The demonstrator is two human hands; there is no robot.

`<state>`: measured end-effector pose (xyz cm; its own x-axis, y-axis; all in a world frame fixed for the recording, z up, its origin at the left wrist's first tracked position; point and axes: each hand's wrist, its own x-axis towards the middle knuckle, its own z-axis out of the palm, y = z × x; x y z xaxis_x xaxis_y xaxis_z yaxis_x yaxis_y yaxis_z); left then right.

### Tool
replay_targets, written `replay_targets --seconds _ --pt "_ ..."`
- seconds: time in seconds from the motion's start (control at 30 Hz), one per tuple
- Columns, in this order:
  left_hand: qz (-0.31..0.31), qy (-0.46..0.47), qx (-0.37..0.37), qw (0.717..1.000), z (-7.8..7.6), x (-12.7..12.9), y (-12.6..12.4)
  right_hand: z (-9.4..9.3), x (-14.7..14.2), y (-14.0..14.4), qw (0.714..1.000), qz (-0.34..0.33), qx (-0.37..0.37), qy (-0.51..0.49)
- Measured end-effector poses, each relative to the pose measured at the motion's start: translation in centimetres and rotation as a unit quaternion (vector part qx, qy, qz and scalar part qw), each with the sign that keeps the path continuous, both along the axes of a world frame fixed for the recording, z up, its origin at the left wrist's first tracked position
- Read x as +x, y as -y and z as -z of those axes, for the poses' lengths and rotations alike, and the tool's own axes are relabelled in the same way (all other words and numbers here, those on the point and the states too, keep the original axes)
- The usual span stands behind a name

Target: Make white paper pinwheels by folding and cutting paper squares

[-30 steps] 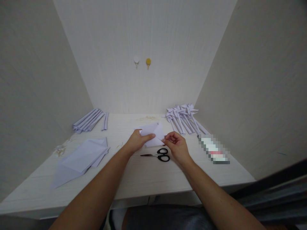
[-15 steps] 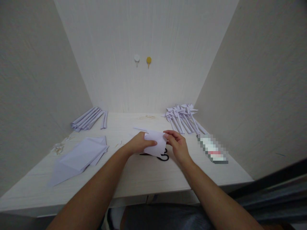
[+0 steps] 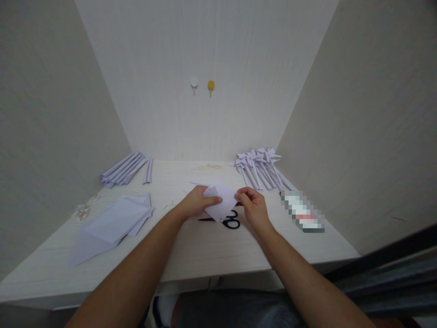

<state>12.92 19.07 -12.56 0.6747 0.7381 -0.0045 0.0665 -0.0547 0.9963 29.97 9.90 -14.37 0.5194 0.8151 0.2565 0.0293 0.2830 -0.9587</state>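
Between my hands is a piece of white paper (image 3: 223, 203), tilted so that one corner points down, with a flap bent over near my left thumb. My left hand (image 3: 200, 202) is closed on its left side, thumb on top. At the right corner, my right hand (image 3: 251, 202) pinches the paper between thumb and fingertips. Black-handled scissors (image 3: 231, 222) lie on the table just below the paper, their blades pointing left and partly covered by it.
White sheets (image 3: 118, 221) are stacked at left, with rolled paper tubes (image 3: 124, 169) behind. Paper pinwheels on sticks (image 3: 257, 166) lie at back right, near a pixelated object (image 3: 303, 214). Paper scraps (image 3: 83, 211) sit by the left wall. Two hooks (image 3: 211, 85) are on the back wall.
The paper has turned so a corner now points down, and a flap shows by my left thumb. My right fingers have shifted slightly down onto its right corner. More of the scissors shows.
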Motion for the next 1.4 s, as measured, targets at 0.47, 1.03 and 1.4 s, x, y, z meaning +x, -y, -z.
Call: replay_targets --seconds 0.47,1.03,1.4 --pt "-0.143 0.217 -0.086 0.962 -0.6 0.2 -0.6 -0.3 0.1 0.1 1.000 0.006 -0.028 0.004" --pt "-0.101 0.131 -0.016 0.986 -0.9 0.1 0.4 -0.2 -0.1 0.1 0.996 -0.057 -0.046 0.046" --pt "-0.247 0.159 -0.020 0.956 0.6 -0.2 -2.2 -0.3 1.7 1.6 0.951 -0.123 -0.115 0.259"
